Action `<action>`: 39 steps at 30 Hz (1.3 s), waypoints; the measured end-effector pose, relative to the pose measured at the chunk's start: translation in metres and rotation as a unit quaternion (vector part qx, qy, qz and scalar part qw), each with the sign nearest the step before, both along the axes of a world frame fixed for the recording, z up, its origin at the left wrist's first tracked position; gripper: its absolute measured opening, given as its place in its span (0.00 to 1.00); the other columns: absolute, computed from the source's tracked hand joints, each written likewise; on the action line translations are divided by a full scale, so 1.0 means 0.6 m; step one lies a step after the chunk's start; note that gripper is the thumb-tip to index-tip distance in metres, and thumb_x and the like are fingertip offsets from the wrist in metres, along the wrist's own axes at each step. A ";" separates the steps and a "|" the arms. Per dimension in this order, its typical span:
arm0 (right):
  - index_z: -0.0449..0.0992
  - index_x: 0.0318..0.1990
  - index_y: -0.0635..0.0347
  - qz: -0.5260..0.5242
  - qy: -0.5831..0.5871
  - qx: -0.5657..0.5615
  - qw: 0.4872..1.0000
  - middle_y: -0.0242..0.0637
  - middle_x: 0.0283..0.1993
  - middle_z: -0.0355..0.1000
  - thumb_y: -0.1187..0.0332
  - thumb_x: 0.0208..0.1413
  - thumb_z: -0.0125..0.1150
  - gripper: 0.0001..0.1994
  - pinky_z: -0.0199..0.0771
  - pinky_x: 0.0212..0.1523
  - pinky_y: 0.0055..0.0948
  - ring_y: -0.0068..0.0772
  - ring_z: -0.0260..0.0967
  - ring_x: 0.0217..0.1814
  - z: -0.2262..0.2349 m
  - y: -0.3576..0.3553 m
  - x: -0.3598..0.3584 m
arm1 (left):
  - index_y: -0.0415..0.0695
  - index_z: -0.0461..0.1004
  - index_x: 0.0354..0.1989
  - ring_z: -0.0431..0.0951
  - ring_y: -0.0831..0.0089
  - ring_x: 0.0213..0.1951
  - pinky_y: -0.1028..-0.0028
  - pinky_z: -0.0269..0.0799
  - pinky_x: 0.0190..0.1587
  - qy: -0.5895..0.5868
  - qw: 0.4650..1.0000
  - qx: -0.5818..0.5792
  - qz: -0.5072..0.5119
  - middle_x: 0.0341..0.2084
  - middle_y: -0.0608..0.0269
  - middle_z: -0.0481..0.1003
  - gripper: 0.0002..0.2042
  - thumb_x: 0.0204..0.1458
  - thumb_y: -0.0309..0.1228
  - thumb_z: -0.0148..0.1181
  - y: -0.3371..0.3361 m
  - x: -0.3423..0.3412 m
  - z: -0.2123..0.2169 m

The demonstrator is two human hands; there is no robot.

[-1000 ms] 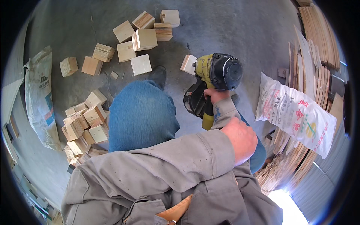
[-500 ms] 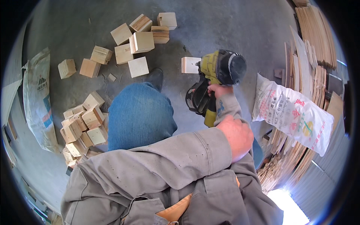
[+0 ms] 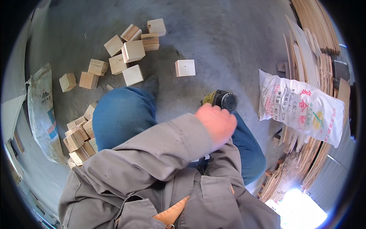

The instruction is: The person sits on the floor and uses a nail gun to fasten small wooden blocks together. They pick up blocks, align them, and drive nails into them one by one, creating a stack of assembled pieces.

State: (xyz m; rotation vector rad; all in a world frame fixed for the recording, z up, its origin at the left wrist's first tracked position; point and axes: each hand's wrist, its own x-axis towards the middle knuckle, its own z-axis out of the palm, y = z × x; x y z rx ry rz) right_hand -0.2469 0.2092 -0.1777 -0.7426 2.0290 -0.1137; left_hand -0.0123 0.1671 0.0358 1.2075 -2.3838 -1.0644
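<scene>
My left arm crosses in front of my body to the right. My left hand point(image 3: 216, 124) lies curled over the end of my right sleeve point(image 3: 227, 154); its fingertips are hidden. Just beyond it shows the yellow and black body of a coil nail gun point(image 3: 225, 100), held low between my knees. My right hand is covered by the left one, its grip on the gun showing only in the earlier picture. Ahead on the floor stands a single pale wooden block point(image 3: 186, 68), with a small dark spot on its top.
A loose group of wooden blocks point(image 3: 134, 51) lies ahead and left, and a heap of blocks point(image 3: 78, 139) sits beside my left knee. White woven sacks lie at the left point(image 3: 42, 114) and right point(image 3: 301, 107). Thin wooden boards point(image 3: 326, 76) are stacked along the right side.
The nail gun has moved back from the single block toward my body, and my right hand has gone out of sight. My left hand has shifted left and up with the arms.
</scene>
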 end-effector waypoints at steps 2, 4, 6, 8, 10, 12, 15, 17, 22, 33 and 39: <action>0.78 0.31 0.65 0.005 -0.020 0.006 1.000 0.39 0.25 0.77 0.73 0.44 0.67 0.07 0.75 0.25 0.32 0.31 0.75 0.23 -0.017 -0.004 0.014 | 0.44 0.72 0.43 0.79 0.58 0.42 0.61 0.71 0.44 -0.053 0.998 0.036 0.012 0.36 0.56 0.77 0.14 0.48 0.31 0.60 -0.008 0.014 -0.002; 0.77 0.31 0.66 -0.016 -0.024 0.009 1.000 0.39 0.25 0.77 0.74 0.44 0.67 0.07 0.75 0.25 0.32 0.31 0.75 0.22 -0.026 0.001 -0.003 | 0.44 0.72 0.44 0.79 0.57 0.43 0.60 0.71 0.45 -0.090 0.994 0.055 0.006 0.37 0.55 0.77 0.14 0.48 0.31 0.60 -0.011 0.006 -0.024; 0.77 0.31 0.66 -0.076 -0.051 0.006 0.996 0.40 0.24 0.76 0.74 0.44 0.67 0.07 0.75 0.24 0.33 0.32 0.74 0.22 -0.043 -0.001 -0.015 | 0.44 0.72 0.44 0.80 0.56 0.44 0.59 0.72 0.46 -0.127 0.990 0.062 -0.008 0.37 0.55 0.77 0.14 0.48 0.32 0.61 -0.014 0.006 -0.040; 0.74 0.29 0.72 -0.177 -0.081 -0.009 0.981 0.42 0.23 0.74 0.83 0.43 0.65 0.06 0.70 0.15 0.31 0.34 0.71 0.16 -0.048 0.002 -0.047 | 0.43 0.72 0.45 0.80 0.55 0.45 0.58 0.73 0.46 -0.151 0.985 0.071 -0.043 0.38 0.54 0.77 0.15 0.48 0.32 0.62 -0.018 -0.006 -0.062; 0.74 0.29 0.71 -0.151 -0.081 0.019 0.985 0.42 0.22 0.74 0.81 0.43 0.65 0.06 0.72 0.17 0.32 0.34 0.72 0.17 -0.059 -0.008 -0.040 | 0.43 0.72 0.46 0.80 0.54 0.46 0.57 0.74 0.47 -0.208 0.973 0.092 -0.049 0.40 0.53 0.78 0.17 0.48 0.32 0.63 -0.014 0.004 -0.085; 0.75 0.28 0.70 -0.174 -0.074 0.011 0.982 0.42 0.22 0.75 0.78 0.43 0.67 0.06 0.73 0.19 0.32 0.34 0.73 0.18 -0.079 -0.003 -0.035 | 0.43 0.72 0.50 0.79 0.53 0.47 0.58 0.75 0.50 -0.261 0.956 0.126 -0.057 0.42 0.52 0.77 0.20 0.47 0.33 0.64 -0.014 0.010 -0.111; 0.76 0.28 0.68 -0.145 -0.060 0.026 0.987 0.41 0.22 0.75 0.78 0.44 0.66 0.04 0.74 0.18 0.32 0.33 0.73 0.18 -0.082 -0.005 -0.029 | 0.44 0.72 0.55 0.78 0.53 0.50 0.60 0.75 0.52 -0.308 0.939 0.154 -0.022 0.45 0.52 0.77 0.25 0.46 0.35 0.66 -0.021 0.022 -0.176; 0.76 0.27 0.68 -0.102 -0.048 0.055 0.992 0.40 0.22 0.76 0.78 0.45 0.66 0.04 0.74 0.18 0.30 0.30 0.72 0.17 -0.052 -0.018 -0.020 | 0.44 0.71 0.58 0.77 0.52 0.52 0.60 0.74 0.54 -0.314 0.936 0.158 0.031 0.48 0.51 0.76 0.28 0.46 0.35 0.66 -0.032 0.031 -0.229; 0.75 0.27 0.68 -0.114 -0.047 0.023 0.992 0.39 0.22 0.76 0.78 0.45 0.65 0.04 0.73 0.18 0.29 0.30 0.72 0.16 -0.105 -0.003 -0.028 | 0.45 0.67 0.63 0.73 0.52 0.59 0.62 0.70 0.61 -0.282 0.927 0.139 0.206 0.58 0.50 0.71 0.33 0.45 0.35 0.68 -0.081 0.042 -0.340; 0.75 0.30 0.71 -0.179 -0.074 0.056 0.979 0.42 0.23 0.75 0.80 0.41 0.64 0.07 0.73 0.20 0.31 0.32 0.72 0.18 -0.038 -0.025 -0.038 | 0.47 0.61 0.67 0.62 0.54 0.68 0.60 0.68 0.64 -0.199 0.936 0.047 0.288 0.68 0.56 0.60 0.41 0.39 0.30 0.73 -0.179 0.032 -0.483; 0.73 0.28 0.71 -0.197 -0.088 0.044 0.975 0.42 0.23 0.75 0.82 0.39 0.63 0.07 0.72 0.20 0.32 0.35 0.72 0.18 -0.035 -0.029 -0.033 | 0.47 0.60 0.68 0.63 0.50 0.67 0.61 0.67 0.65 -0.177 0.942 0.045 0.281 0.69 0.55 0.58 0.42 0.39 0.27 0.71 -0.191 0.042 -0.528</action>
